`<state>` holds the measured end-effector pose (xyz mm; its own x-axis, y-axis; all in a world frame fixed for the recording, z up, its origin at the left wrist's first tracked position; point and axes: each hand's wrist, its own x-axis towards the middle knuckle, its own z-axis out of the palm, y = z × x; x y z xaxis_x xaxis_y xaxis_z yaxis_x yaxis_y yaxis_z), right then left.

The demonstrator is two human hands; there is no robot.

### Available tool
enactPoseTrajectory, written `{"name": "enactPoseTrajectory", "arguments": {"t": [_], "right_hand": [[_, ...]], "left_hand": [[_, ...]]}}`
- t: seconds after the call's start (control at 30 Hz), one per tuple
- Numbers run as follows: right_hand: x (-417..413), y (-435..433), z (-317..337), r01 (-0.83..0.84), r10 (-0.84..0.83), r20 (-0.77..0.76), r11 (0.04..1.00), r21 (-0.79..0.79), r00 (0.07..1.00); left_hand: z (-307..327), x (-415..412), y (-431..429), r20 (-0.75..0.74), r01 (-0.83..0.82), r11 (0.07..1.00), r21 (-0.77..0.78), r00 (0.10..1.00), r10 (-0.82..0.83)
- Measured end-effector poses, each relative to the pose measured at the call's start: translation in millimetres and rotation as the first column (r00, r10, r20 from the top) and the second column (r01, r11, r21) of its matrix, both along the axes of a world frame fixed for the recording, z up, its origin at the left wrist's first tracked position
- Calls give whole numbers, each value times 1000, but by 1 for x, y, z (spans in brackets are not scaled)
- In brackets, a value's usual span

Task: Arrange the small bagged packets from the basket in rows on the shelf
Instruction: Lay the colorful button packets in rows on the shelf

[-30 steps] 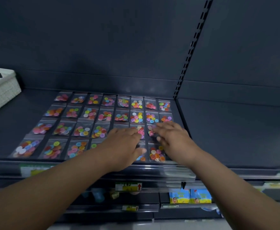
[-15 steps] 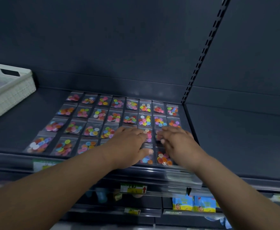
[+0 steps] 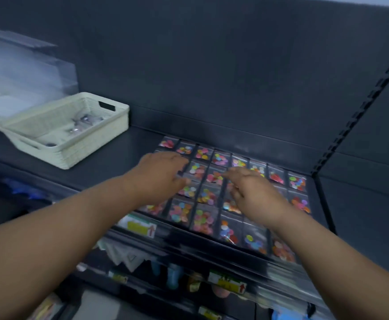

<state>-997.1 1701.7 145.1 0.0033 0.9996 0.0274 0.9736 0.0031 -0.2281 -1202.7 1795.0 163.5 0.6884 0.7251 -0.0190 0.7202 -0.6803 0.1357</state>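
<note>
Several clear packets of coloured discs [image 3: 204,219] lie in neat rows on the dark shelf [image 3: 119,155]. My left hand [image 3: 160,175] hovers palm down over the left part of the rows, fingers loosely spread, holding nothing. My right hand [image 3: 251,192] is over the middle of the rows, fingers relaxed and pointing left, also holding nothing. Whether either hand touches a packet is blurred. The white woven basket [image 3: 110,132] stands at the left of the shelf with a few clear packets [image 3: 85,122] inside.
A clear plastic box [image 3: 25,75] sits behind the basket at far left. A slotted upright [image 3: 359,107] divides the shelf from the bay on the right. Price labels [image 3: 140,227] line the shelf's front edge, with goods on lower shelves.
The view has swung left and the basket has come fully into sight. Both hands have shifted left across the rows, away from the front right packets.
</note>
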Motion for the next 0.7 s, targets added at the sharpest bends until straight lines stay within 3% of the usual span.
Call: {"name": "enactPoseTrajectory", "arguments": {"t": [0.27,0.47,0.6,0.7], "right_hand": [[-76,70,16,-170,169,32,985,39,985],[-141,132,18,-177,178,-4,980,92,984],[-194,176,23,-74,91,-115,987,142,989],[-233,214,27,156,-109,-269,974,163,957]], "left_hand": [[22,-81,45,66,-148,986,82,988,143],[26,-146,106,115,-207,972,114,974,194],[31,-193,158,164,-252,963,97,958,235],[31,-226,198,165,-299,949,99,946,281]]}}
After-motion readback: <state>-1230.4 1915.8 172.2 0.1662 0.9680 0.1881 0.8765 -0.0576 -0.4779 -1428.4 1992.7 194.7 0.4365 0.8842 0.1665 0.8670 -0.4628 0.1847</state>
